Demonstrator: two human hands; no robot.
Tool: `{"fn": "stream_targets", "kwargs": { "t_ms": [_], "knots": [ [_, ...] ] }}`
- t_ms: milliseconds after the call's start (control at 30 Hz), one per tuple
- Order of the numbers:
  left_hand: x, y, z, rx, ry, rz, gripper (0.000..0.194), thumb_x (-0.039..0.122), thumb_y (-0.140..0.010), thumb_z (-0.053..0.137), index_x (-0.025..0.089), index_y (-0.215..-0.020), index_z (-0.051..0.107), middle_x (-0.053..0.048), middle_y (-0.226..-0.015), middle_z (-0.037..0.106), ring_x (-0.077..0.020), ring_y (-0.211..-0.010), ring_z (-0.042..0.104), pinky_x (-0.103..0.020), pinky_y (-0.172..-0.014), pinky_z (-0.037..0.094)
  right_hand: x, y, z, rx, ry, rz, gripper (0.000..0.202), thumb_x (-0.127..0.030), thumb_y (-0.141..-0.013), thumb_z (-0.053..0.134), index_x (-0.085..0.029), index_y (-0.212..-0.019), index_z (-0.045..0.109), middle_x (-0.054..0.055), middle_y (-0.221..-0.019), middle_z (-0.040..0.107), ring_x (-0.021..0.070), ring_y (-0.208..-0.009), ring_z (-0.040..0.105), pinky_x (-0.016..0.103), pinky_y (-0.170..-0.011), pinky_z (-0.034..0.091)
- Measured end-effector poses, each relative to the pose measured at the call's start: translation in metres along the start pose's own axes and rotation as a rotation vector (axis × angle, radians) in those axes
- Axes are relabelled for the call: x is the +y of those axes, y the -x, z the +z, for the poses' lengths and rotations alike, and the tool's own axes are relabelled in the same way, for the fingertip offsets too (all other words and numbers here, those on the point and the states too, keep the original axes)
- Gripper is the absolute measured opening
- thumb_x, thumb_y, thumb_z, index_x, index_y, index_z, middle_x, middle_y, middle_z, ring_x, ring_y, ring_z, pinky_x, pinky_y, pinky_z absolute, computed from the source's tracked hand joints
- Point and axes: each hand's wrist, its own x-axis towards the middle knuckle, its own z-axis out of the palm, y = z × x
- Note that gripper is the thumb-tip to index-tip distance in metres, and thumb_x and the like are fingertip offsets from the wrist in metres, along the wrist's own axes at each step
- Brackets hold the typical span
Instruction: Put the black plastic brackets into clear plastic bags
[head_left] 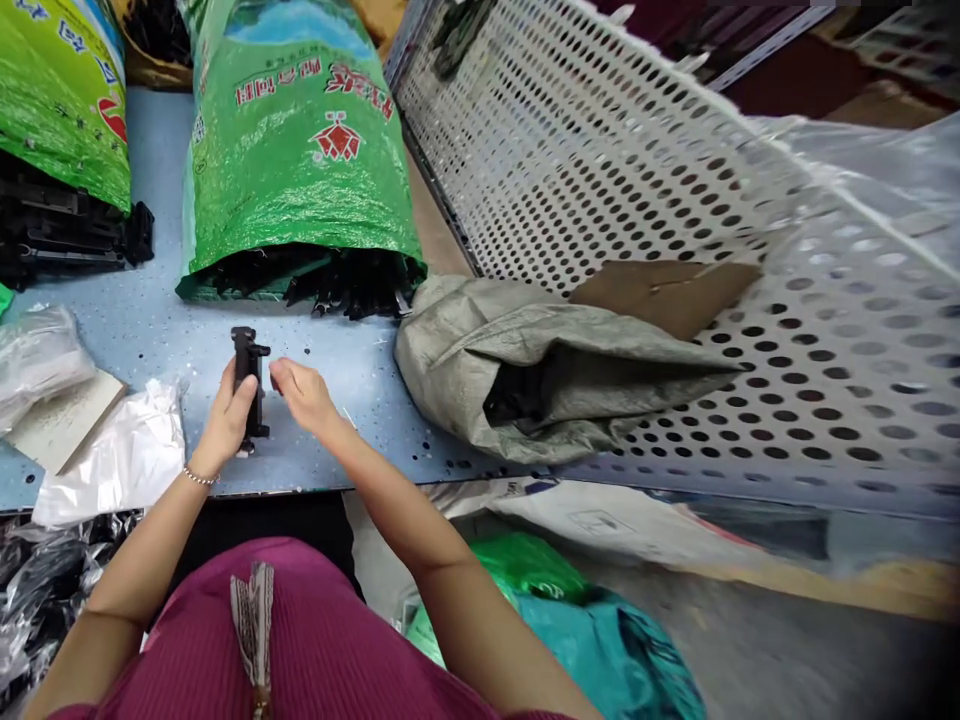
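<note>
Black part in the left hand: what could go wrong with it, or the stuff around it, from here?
The black part might slip, since only the left hand clearly grips it. Black pieces poke out of the green bag's open mouth and could spill onto the table. The white plastic overhangs the front edge, so it might slide off.

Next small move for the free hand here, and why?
Probably ease the right hand slightly left, to the near long edge of the black part. The left hand alone grips the part, from its other side, and the right fingertips are curled just beside that edge, seemingly not touching. Whether they pinch something small, I can't tell.
</note>
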Motion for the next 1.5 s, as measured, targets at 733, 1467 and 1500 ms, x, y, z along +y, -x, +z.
{"fn": "stream_targets", "kwargs": {
  "t_ms": [733,1467,1500],
  "knots": [
    [-0.028,0.002,0.003,-0.049,-0.452,-0.008,0.056,0.055,-0.102,0.045,0.015,-0.137,0.062,-0.02,-0.124,0.072,-0.0327,-0.116,0.069,-0.048,-0.103,0.051,0.059,-0.091,-0.06,0.216,-0.341,0.559,0.063,-0.047,-0.101,0.04,-0.015,-0.154,0.034,0.006,-0.082,0.072,0.0198,-0.064,0.065,0.032,-0.066,0.05],
    [0.015,-0.013,-0.001,0.058,0.367,-0.091,0.091,0.064,-0.092,0.063,0.032,-0.165,0.019,-0.005,-0.101,0.067,-0.0142,-0.07,0.066,-0.028,-0.063,0.056,-0.023,0.016,-0.001,-0.022,0.121,-0.191,0.059,-0.057,-0.11,0.019,-0.021,-0.083,0.057,0.003,-0.075,0.064,0.0161,-0.069,0.058,0.028,-0.067,0.041],
    [0.014,-0.014,-0.001,0.062,0.383,-0.103,0.092,0.064,-0.092,0.062,0.031,-0.165,0.017,-0.003,-0.095,0.066,-0.0138,-0.067,0.065,-0.027,-0.062,0.056,-0.021,0.026,0.005,-0.013,0.183,-0.248,0.058,-0.057,-0.109,0.022,-0.02,-0.084,0.058,0.005,-0.077,0.065,0.0171,-0.071,0.059,0.029,-0.068,0.04]
  ]
}}
